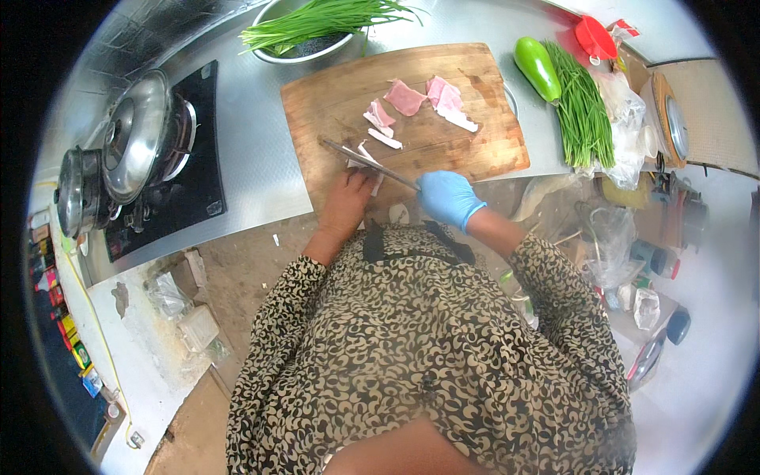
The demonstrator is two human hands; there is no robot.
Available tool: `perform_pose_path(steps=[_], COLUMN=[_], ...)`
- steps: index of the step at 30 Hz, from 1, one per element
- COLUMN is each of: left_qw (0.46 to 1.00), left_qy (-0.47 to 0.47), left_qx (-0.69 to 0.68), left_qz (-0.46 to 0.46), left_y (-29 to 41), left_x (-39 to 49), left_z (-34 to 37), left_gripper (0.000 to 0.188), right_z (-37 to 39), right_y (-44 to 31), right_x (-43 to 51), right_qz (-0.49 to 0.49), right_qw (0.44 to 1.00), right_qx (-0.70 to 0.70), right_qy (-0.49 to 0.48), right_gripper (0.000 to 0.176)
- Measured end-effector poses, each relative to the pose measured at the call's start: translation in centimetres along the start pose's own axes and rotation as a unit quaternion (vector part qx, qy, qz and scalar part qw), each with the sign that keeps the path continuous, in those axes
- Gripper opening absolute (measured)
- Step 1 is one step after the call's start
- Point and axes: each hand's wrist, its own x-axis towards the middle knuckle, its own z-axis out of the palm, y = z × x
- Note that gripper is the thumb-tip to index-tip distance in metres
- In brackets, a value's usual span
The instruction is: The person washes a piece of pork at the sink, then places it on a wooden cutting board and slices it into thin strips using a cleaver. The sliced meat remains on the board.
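Note:
My right hand (448,199), in a blue disposable glove, grips a knife (371,164) by the handle, which the hand hides. The narrow blade slants up and left over the wooden cutting board (493,142). My bare left hand (346,196) presses a whitish piece of meat (376,183) onto the board's near edge, close beside the blade; the fingers partly cover it. Beyond the blade lie a loose white fat strip (385,139) and a small pink piece with fat (380,114). Farther back are a flat pink slice (405,98) and a fat-edged piece (446,101).
Green leafy stalks (323,22) lie across a metal bowl (306,53) behind the board. To the right are a green gourd-like vegetable (536,65), more green stalks (579,113) and a red plastic container (595,38). A lidded pan (135,136) and pot (74,193) stand left by the black cooktop (199,148).

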Motion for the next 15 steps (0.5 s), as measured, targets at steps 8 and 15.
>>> perform_pose_path(steps=[8, 15], left_qw=[1.0, 0.999], left_qy=[0.009, -0.014], left_qx=[-0.009, -0.03], left_qz=[-0.014, -0.017], left_y=[-0.4, -0.6], left_x=[-0.5, -0.4], left_z=[0.3, 0.2], left_gripper=[0.048, 0.049], right_z=[-1.3, 1.5], right_y=[0.5, -2.2], right_x=[-1.3, 3.1], right_qz=[-0.017, -0.051], right_qw=[0.995, 0.998], right_qx=[-0.046, -0.019], right_qy=[-0.084, 0.024], right_gripper=[0.014, 0.012])
